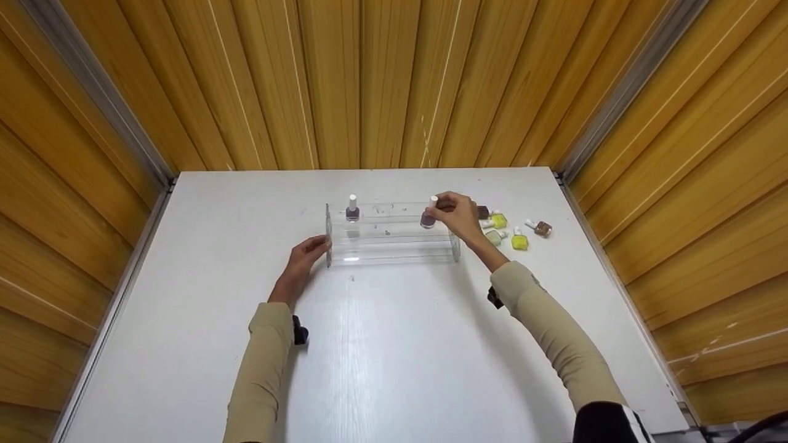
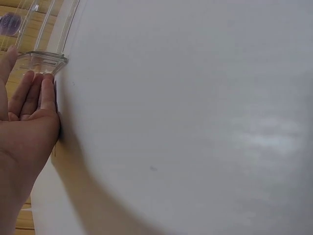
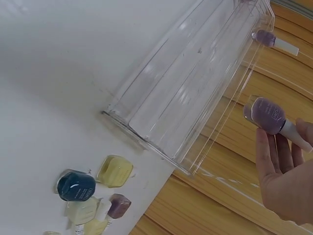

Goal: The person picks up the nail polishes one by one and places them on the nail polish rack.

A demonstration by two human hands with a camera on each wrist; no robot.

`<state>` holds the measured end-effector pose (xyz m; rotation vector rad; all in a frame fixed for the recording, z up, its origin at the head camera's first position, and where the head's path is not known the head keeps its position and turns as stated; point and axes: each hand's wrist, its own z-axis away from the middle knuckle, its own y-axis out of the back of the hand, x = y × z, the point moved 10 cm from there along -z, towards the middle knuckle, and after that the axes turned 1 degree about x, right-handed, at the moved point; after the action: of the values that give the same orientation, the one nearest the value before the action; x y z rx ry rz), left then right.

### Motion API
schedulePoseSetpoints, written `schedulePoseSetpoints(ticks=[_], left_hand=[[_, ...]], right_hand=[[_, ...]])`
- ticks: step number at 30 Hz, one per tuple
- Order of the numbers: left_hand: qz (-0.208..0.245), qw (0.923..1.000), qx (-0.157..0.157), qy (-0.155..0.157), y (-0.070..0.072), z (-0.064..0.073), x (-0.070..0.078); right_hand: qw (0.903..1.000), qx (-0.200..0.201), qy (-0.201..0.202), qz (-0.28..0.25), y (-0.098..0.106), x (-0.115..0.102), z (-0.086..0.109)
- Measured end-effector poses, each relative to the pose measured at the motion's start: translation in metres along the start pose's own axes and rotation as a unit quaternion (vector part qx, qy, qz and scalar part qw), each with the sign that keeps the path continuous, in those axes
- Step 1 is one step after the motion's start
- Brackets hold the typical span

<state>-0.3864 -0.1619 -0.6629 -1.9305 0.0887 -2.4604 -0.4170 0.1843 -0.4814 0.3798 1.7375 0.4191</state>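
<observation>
A clear tiered rack (image 1: 394, 252) stands on the white table. My right hand (image 1: 458, 215) pinches a purple nail polish bottle (image 1: 427, 219) with a white cap, held upright over the rack's upper right part. In the right wrist view that bottle (image 3: 267, 115) sits between thumb and fingers, apart from the rack. Another purple nail polish bottle (image 1: 352, 209) stands on the rack's upper tier at the left. My left hand (image 1: 309, 251) touches the rack's left end panel; in the left wrist view its fingers (image 2: 48, 93) look nearly straight against the panel.
Several nail polish bottles lie on the table right of the rack: a yellow one (image 1: 520, 241), a brown one (image 1: 542, 229), a pale green one (image 1: 494, 237) and a dark teal one (image 3: 76, 185). Wood-patterned walls (image 1: 388, 86) border the table's back and sides.
</observation>
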Motion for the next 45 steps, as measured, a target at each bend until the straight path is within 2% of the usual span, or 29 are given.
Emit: schedulePoseSetpoints(ticks=[6,16,23,27,33,37,45], left_hand=[[-0.009,0.9999,0.003,0.013,0.001,-0.001,-0.001],[-0.001,1.0000,-0.002,0.009,0.001,0.002,-0.003],[0.005,0.9999,-0.005,-0.010,0.002,0.004,-0.003],[0.001,0.9998,-0.005,-0.018,0.001,0.001,-0.002],[-0.005,0.9998,0.020,-0.001,0.005,-0.005,-0.005],[-0.003,0.9996,0.027,-0.003,0.007,-0.007,-0.005],[0.000,0.9998,0.011,-0.016,0.005,-0.007,-0.005]], right_hand=[[0.9997,-0.008,0.021,-0.005,-0.017,-0.012,-0.008],[0.9987,-0.036,0.037,-0.004,-0.054,-0.028,-0.013],[0.9963,-0.067,0.052,-0.011,-0.091,-0.029,-0.015],[0.9955,-0.071,0.060,-0.015,-0.109,-0.029,-0.017],[0.9945,-0.085,0.051,-0.034,-0.134,-0.027,-0.021],[0.9945,-0.085,0.049,-0.036,-0.145,-0.023,-0.022],[0.9925,-0.096,0.061,-0.045,-0.163,-0.016,-0.022]])
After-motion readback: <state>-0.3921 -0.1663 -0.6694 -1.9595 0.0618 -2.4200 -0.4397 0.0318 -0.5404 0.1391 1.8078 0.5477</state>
